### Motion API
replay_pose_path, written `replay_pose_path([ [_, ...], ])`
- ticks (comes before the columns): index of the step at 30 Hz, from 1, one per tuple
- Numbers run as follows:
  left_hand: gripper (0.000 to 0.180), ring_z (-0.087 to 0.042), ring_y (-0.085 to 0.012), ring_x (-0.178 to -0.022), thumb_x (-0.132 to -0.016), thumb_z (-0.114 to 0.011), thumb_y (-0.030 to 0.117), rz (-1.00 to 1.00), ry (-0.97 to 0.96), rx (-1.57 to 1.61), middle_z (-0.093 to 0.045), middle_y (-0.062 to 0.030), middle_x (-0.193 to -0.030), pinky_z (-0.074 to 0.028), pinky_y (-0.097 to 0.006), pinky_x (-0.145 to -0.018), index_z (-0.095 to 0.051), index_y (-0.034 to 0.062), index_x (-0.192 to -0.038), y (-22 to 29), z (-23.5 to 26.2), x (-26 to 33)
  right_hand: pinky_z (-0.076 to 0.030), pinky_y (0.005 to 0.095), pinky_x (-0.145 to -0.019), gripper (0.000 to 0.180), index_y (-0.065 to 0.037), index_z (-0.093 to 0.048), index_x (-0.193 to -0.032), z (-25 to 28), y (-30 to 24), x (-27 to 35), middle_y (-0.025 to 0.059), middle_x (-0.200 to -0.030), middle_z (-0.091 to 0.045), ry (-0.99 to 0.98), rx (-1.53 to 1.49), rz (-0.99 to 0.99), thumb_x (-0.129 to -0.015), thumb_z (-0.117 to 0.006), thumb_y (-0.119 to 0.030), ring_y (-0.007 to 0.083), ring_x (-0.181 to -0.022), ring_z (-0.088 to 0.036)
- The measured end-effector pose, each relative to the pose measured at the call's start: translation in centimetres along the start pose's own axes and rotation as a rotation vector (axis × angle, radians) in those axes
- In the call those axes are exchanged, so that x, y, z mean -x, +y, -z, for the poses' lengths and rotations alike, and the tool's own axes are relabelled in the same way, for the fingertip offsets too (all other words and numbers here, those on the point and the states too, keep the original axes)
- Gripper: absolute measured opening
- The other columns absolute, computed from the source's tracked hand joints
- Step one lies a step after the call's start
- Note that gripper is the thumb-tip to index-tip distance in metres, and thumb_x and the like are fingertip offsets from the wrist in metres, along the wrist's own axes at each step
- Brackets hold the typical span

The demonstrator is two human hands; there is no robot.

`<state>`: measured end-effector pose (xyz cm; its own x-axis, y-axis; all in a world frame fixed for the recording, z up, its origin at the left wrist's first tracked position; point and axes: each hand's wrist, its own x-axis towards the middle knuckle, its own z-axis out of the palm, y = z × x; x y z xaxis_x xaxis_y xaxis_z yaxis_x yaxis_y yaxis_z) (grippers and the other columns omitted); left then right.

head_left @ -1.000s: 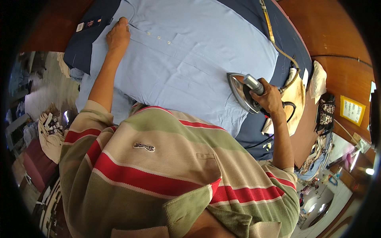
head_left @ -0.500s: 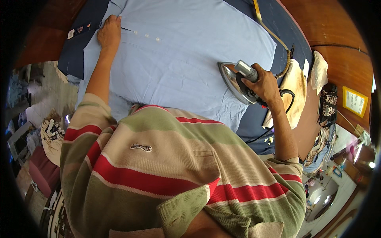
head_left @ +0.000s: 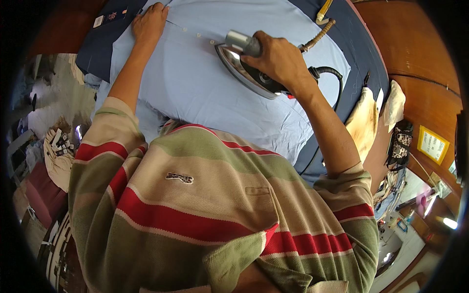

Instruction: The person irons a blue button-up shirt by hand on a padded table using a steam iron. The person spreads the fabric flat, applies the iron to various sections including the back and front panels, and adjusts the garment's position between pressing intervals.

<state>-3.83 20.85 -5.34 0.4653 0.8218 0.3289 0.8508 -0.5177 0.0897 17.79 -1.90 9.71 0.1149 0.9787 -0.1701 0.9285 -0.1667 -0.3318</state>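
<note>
In the head view, a blue shirt [head_left: 195, 88] lies spread on the bench [head_left: 362, 61], short of its right edge. Near the left edge, the left hand [head_left: 149, 23] rests on it, pinching or not, I cannot tell. The right hand [head_left: 279, 58] wraps an iron [head_left: 239, 71] above the shirt.

There it went: your right hand [head_left: 278, 58] swept the iron [head_left: 250, 74] inward from the ironing table's [head_left: 360, 58] right edge, its tip reaching the blue shirt's [head_left: 190, 83] buttons [head_left: 199, 35], and the hose [head_left: 320, 35] swung along!
</note>
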Motion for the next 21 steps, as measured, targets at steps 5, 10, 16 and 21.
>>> replay_pose_path([
  [5,0.033,-0.060,-0.0295,-0.082,-0.092,-0.042,0.039,0.031,0.013,0.075,-0.063,-0.0072,-0.089,-0.044,-0.045,-0.079,-0.051,0.0076,-0.085,-0.6,-0.5,0.3,-0.050,0.0447,-0.066,0.039,-0.005,-0.058,-0.094,-0.1,-1.1,0.4,0.0195,-0.074,-0.064,-0.082,0.035,0.000,-0.074,-0.064,-0.037,0.0370,-0.073,-0.063],
  [10,0.030,-0.061,-0.0286,-0.080,-0.091,-0.045,0.038,0.036,-0.010,0.057,-0.063,-0.0056,-0.091,-0.045,-0.044,-0.077,-0.053,0.0086,-0.088,-0.4,0.0,0.3,-0.051,0.0429,-0.065,0.039,-0.006,-0.058,-0.097,0.4,0.7,0.4,0.0183,-0.076,-0.065,-0.055,-0.009,-0.180,-0.075,-0.063,-0.038,0.0349,-0.072,-0.064],
  [16,0.018,-0.060,-0.0303,-0.073,-0.082,-0.057,0.023,0.058,0.186,0.100,-0.061,-0.0112,-0.075,-0.045,-0.044,-0.072,-0.054,0.0070,-0.076,0.6,0.5,0.6,-0.052,0.0422,-0.066,0.043,-0.007,-0.057,-0.100,0.2,-0.2,1.7,0.0185,-0.076,-0.065,-0.164,0.082,0.026,-0.074,-0.065,-0.040,0.0343,-0.073,-0.064],
  [21,0.019,-0.059,-0.0304,-0.071,-0.081,-0.058,0.023,0.064,0.189,0.127,-0.060,-0.0123,-0.072,-0.045,-0.043,-0.068,-0.054,0.0062,-0.075,0.6,0.9,0.6,-0.052,0.0406,-0.062,0.047,-0.005,-0.058,-0.094,1.5,3.3,1.7,0.0160,-0.071,-0.065,-0.135,0.045,-0.089,-0.077,-0.063,-0.047,0.0322,-0.068,-0.065],
])
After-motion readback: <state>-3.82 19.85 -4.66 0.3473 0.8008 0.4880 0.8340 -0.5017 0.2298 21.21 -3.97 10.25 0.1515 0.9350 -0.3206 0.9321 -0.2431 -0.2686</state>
